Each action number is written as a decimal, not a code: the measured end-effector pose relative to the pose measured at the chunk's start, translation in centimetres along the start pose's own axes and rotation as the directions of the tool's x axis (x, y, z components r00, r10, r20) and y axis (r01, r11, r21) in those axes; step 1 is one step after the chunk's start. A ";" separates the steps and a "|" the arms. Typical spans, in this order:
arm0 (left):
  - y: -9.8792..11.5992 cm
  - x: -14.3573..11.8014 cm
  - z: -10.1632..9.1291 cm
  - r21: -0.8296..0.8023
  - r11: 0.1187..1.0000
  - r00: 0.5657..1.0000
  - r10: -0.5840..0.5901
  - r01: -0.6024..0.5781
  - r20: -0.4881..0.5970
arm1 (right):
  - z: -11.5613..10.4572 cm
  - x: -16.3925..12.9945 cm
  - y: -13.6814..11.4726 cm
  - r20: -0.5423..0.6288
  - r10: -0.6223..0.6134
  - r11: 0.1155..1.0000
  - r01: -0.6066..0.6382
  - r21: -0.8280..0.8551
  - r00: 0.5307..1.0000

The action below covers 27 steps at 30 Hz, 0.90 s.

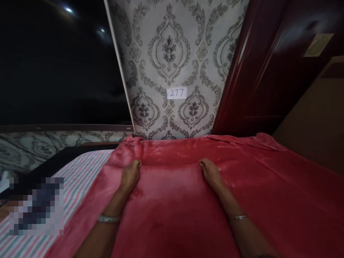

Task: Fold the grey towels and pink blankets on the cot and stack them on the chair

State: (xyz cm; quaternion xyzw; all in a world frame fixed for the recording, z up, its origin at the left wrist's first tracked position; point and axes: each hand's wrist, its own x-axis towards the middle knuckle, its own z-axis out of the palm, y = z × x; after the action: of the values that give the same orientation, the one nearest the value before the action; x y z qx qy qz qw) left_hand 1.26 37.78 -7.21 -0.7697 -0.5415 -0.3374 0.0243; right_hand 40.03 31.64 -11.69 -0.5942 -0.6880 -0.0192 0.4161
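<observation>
blanket [188, 200], red plush, spread over bed w/ striped sheet [77, 175] showing at left edge. left hand [130, 175] palm down on blanket, fingers curled at a fold line, seems to pinch fabric; grip not fully visible. right hand [211, 173] same pose, well apart from left, fingers bent onto same fold. bangle [109, 218] on left wrist, thin bracelet [238, 216] on right. behind: patterned wallpaper [172, 53] w/ paper label [176, 92] reading 277, dark red door [255, 71] at right.
</observation>
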 end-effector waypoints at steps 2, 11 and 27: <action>0.3 -0.3 -0.2 0.028 0.999 0.999 0.017 -0.016 -0.034 | -0.1 -0.2 0.1 0.041 -0.023 1.000 0.024 -0.009 0.999; 0.1 -0.8 -0.5 0.063 0.985 0.981 0.152 -0.161 0.122 | -0.4 -1.2 1.3 0.191 -0.066 0.994 0.081 -0.071 0.979; -5.0 -3.9 -5.8 0.102 0.990 0.968 0.071 -0.098 0.241 | -0.1 -1.5 2.6 0.030 -0.029 0.998 0.027 0.053 0.999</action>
State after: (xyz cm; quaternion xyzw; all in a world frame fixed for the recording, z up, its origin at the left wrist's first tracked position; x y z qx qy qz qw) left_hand -6.58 34.37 -6.49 -0.8242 -0.5255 -0.2105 0.0172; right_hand 42.16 31.10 -13.70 -0.5735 -0.7028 0.0022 0.4208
